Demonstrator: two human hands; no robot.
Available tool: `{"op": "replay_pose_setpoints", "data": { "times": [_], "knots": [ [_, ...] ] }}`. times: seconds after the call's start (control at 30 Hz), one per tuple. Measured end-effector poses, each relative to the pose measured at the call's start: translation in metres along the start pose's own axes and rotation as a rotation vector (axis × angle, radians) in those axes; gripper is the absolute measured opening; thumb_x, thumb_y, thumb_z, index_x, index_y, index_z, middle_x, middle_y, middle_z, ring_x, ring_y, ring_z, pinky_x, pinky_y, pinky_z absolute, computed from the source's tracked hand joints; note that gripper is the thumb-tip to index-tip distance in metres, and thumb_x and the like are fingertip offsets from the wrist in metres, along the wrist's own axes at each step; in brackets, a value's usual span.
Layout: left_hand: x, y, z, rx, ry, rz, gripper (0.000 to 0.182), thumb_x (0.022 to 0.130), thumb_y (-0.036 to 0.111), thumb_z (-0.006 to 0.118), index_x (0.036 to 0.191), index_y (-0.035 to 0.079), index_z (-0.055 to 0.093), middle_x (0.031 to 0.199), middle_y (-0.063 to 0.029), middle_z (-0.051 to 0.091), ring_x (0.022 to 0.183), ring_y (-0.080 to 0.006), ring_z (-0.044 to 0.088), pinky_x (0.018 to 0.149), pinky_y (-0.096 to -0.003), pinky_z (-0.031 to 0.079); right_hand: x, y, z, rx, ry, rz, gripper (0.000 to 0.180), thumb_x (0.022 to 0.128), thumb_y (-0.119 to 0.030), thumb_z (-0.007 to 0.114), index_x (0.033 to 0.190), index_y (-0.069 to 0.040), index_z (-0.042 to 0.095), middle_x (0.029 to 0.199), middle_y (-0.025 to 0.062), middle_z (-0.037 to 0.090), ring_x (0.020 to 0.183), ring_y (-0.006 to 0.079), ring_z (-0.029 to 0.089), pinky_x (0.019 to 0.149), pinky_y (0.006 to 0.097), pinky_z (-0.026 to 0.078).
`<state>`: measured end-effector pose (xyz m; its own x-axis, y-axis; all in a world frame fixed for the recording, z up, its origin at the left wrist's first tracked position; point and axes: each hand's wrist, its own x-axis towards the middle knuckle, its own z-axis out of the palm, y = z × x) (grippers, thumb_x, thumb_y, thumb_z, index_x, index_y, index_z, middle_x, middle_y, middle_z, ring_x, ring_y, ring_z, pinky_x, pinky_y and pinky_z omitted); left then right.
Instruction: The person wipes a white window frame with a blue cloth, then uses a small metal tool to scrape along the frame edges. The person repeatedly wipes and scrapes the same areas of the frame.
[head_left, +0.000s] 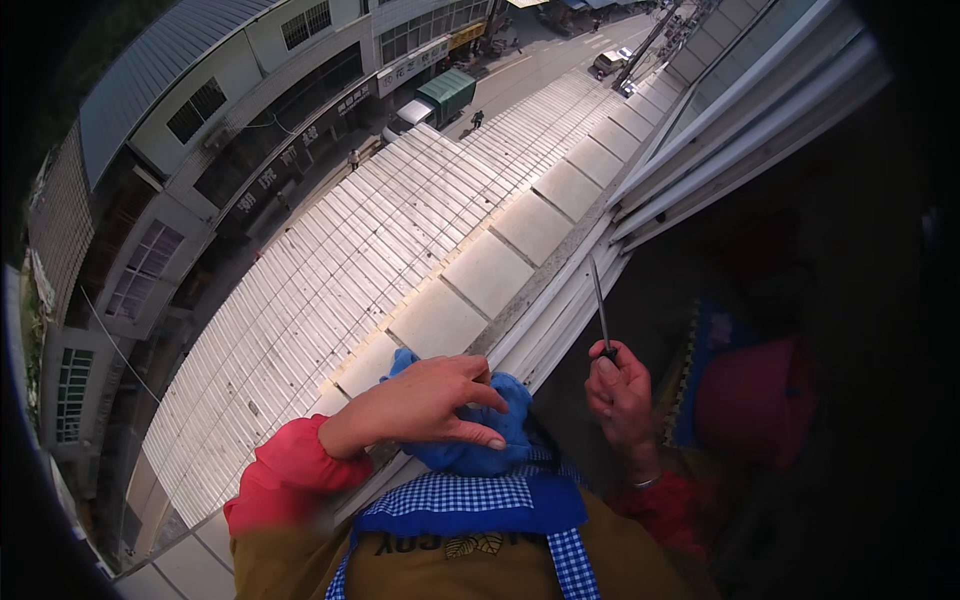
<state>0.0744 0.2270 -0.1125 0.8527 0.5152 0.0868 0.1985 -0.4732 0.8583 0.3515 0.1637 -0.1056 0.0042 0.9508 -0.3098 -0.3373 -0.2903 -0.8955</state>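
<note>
My right hand grips the dark handle of a screwdriver. Its thin metal shaft points up, and the tip appears at the white window-frame track; whether it touches is unclear. Over a bunched blue cloth at the near part of the frame lies my left hand. The thumb and forefinger are apart, with cloth showing between them. Its other fingers are partly hidden, so a grip on the cloth cannot be made out.
White sliding window panels stand at upper right. Outside the frame runs a tiled ledge, then a corrugated metal roof. A green-covered truck and people are in the street below. Indoors, a pink bucket sits in shadow at right.
</note>
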Motion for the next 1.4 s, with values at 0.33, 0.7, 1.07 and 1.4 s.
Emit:
{"op": "replay_pose_setpoints", "data": {
  "times": [0.33, 0.7, 1.07, 1.4],
  "knots": [
    [0.149, -0.079, -0.013, 0.156, 0.273, -0.100, 0.010, 0.085, 0.015, 0.073, 0.093, 0.009, 0.076, 0.081, -0.0071, 0.066, 0.074, -0.0248, 0.065, 0.068, -0.0369, 0.052, 0.002, 0.094, 0.030, 0.331, 0.089, 0.009, 0.008, 0.101, -0.019, 0.042, 0.101, -0.010, 0.042, 0.064, 0.0052, 0.044, 0.039, 0.0109, 0.036, 0.035, 0.0251, 0.035],
    [0.220, -0.091, 0.043, 0.589, 0.382, -0.030, 0.013, 0.074, 0.013, 0.073, 0.086, 0.017, 0.077, 0.092, -0.0066, 0.054, 0.095, -0.0264, 0.057, 0.070, -0.0387, 0.051, 0.007, 0.094, 0.019, 0.358, 0.011, 0.074, 0.010, 0.102, -0.016, 0.043, 0.099, -0.007, 0.040, 0.064, 0.0066, 0.047, 0.038, 0.0102, 0.038, 0.035, 0.0251, 0.037],
    [0.231, -0.114, 0.056, 0.602, 0.512, 0.066, 0.010, 0.072, 0.019, 0.068, 0.064, 0.013, 0.068, 0.088, -0.0068, 0.055, 0.093, -0.0261, 0.056, 0.067, -0.0381, 0.049, 0.010, 0.094, 0.018, 0.267, -0.014, 0.050, 0.009, 0.100, -0.015, 0.046, 0.099, -0.008, 0.040, 0.060, 0.0082, 0.044, 0.035, 0.0131, 0.035, 0.033, 0.0282, 0.035],
    [0.190, -0.100, 0.009, 0.382, 0.761, 0.113, 0.009, 0.078, 0.016, 0.071, 0.071, 0.013, 0.066, 0.090, -0.0043, 0.055, 0.093, -0.0234, 0.057, 0.076, -0.0372, 0.049, 0.016, 0.107, -0.001, -0.345, -0.067, -0.161, 0.008, 0.098, -0.014, 0.048, 0.102, -0.008, 0.043, 0.062, 0.0073, 0.046, 0.038, 0.0149, 0.039, 0.036, 0.0290, 0.037]
  ]
}}
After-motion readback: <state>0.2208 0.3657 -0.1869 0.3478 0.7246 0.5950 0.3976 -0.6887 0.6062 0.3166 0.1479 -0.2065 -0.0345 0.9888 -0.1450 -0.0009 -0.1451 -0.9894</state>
